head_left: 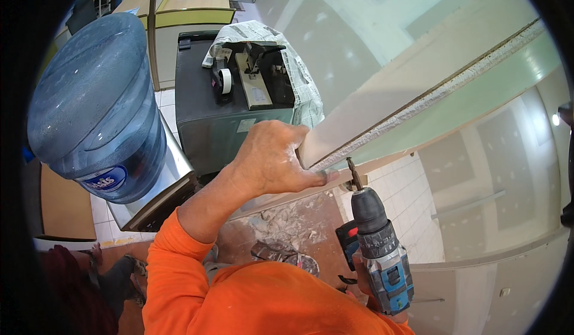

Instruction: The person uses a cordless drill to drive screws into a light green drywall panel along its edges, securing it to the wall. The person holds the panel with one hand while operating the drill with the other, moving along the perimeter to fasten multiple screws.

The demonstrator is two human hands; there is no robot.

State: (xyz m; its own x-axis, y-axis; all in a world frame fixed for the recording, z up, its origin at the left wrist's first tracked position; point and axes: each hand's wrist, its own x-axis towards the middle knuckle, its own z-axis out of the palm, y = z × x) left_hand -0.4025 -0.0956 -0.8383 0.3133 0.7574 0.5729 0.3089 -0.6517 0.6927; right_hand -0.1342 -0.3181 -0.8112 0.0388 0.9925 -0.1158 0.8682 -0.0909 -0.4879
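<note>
My left hand (272,155) is closed round the near end of a plasterboard panel (382,96), with the thumb beneath its rough white cut edge. A blue and black cordless drill (382,254) points upward in front of my orange shirt, to the right of that hand. My right hand (362,280) grips the drill; most of it is hidden behind the tool's body. The drill bit (354,172) stands just beside the panel's cut edge, and whether it touches cannot be told.
A large blue water bottle (98,107) stands on a dispenser (170,173) at left. Behind my left hand, a dark cabinet (209,125) carries a tape roll (225,81) and newspaper (305,78). White debris (293,221) covers the floor. Another person's leg (116,281) is at lower left.
</note>
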